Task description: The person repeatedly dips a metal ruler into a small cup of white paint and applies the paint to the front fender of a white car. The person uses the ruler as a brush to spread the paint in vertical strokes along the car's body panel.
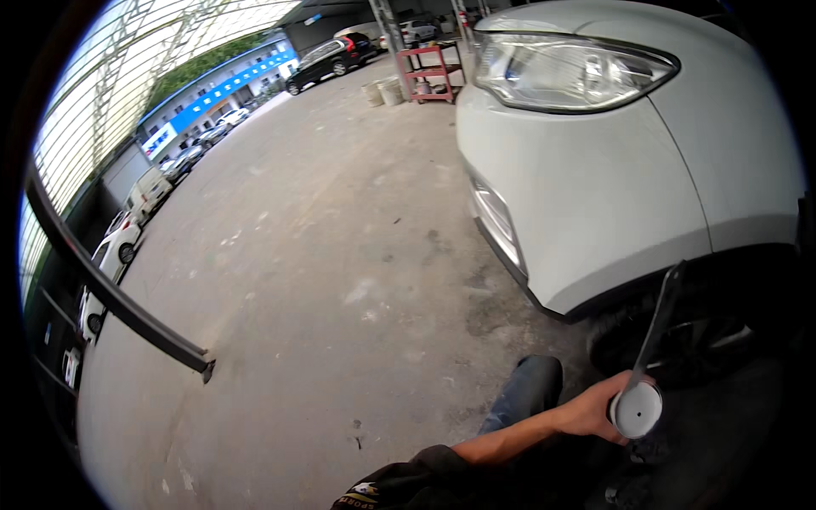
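My left hand reaches across from the lower edge and is closed round a cylinder with a round white end. A small dark spot marks the middle of that end. From the cylinder a long, thin grey strip slants up toward the wheel arch; how the two join is hard to make out. Just beyond is the front wheel of a white car, in deep shadow. No right hand shows.
My bent knee in blue jeans is beside the forearm. A dark metal post stands on the concrete floor at left. Farther off are a red trolley, pale buckets and a black car.
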Demonstrator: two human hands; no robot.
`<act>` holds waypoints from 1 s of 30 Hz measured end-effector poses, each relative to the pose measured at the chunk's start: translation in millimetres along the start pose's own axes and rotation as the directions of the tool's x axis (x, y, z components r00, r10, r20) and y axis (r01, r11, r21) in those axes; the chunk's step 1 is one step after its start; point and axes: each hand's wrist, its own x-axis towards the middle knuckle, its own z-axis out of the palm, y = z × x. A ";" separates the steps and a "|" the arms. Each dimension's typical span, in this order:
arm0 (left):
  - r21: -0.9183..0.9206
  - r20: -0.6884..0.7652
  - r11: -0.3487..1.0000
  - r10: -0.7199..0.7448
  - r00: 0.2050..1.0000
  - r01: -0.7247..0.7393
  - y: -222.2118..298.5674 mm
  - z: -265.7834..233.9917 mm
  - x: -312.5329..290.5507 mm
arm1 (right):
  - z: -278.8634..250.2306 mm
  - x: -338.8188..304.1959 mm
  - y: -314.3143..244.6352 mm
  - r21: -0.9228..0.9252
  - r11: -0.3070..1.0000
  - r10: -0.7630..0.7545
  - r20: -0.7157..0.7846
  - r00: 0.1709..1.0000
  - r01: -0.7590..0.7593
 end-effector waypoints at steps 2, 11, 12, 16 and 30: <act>0.064 -0.021 0.996 -0.063 0.998 0.064 3.0 -6.7 1.2 | 90.7 -13.4 -75.3 0.111 0.979 -0.194 0.256 0.947 0.170; 0.086 0.100 0.983 -0.172 0.980 0.164 -5.9 15.3 20.1 | 316.5 -192.1 -300.8 0.061 0.834 -0.040 0.998 -0.050 0.549; 0.093 0.104 0.981 -0.181 0.978 0.172 -7.6 16.5 17.6 | 321.2 -192.8 -296.3 0.067 0.777 -0.003 0.995 -0.103 0.626; -0.053 0.063 0.969 -0.237 0.970 0.240 -11.3 22.1 12.1 | 320.2 -200.8 -277.0 0.279 0.628 -0.329 0.941 -0.078 0.726; -0.010 -0.146 0.990 -0.139 0.979 0.139 -26.1 12.1 3.7 | 283.3 -221.3 -348.3 0.227 0.640 -0.602 0.743 0.294 0.734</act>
